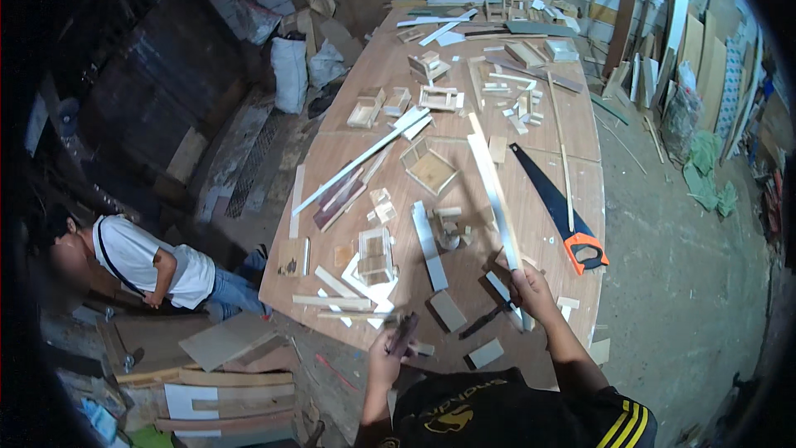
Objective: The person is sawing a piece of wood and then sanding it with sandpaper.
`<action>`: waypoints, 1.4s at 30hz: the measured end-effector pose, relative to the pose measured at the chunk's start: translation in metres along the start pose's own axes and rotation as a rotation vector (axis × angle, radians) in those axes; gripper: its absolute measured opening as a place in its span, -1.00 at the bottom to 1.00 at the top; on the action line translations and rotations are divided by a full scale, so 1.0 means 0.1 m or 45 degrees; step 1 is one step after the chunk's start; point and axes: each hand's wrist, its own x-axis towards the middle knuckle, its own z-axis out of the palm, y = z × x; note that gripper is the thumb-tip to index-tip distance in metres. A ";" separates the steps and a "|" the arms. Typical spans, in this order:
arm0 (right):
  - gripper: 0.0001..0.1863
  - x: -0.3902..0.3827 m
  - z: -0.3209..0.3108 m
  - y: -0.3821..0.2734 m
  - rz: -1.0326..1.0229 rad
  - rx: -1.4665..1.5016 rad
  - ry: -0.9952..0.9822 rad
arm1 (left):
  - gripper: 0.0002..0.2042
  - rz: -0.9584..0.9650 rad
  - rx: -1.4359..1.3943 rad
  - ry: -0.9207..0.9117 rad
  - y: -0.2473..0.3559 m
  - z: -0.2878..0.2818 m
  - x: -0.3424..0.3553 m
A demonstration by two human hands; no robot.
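My right hand point(533, 292) is closed around the lower part of a long wooden strip point(496, 199) with a white face, held slanting up over the table. In my left hand point(385, 358), near the table's front edge, is a short dark brown piece of wood point(404, 334). Between the hands lie a dark narrow tool or strip point(483, 321), too unclear to name, and small wood blocks point(448, 311). A handsaw point(547, 199) with an orange and black handle rests right of the long strip.
The long table point(365, 124) carries an open wooden box frame point(429, 168), small box pieces and several offcuts. At the left a person point(157, 261) in a white shirt bends forward. Boards point(701, 66) lean on the right wall, and a white sack point(288, 75) stands beyond the table's left side.
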 end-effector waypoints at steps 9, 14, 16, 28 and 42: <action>-0.78 -0.61 0.09 0.41 0.001 -0.335 0.027 | -0.58 -0.084 0.107 -0.001 -0.39 -0.21 -0.05; -0.78 -0.90 0.11 0.46 0.047 -0.456 0.151 | -0.53 0.026 0.240 -0.100 -0.70 -0.30 0.01; -0.74 -1.00 0.07 0.55 -0.037 -0.599 0.235 | -0.54 -0.203 0.164 -0.178 -0.87 -0.39 0.08; -0.71 -1.52 0.42 0.43 0.265 -0.749 0.335 | -0.51 -0.453 -0.065 -0.173 -0.82 -0.31 0.76; -0.73 -1.57 1.24 0.64 0.356 -0.402 0.300 | -0.59 -0.108 -0.527 -1.033 0.20 0.12 0.88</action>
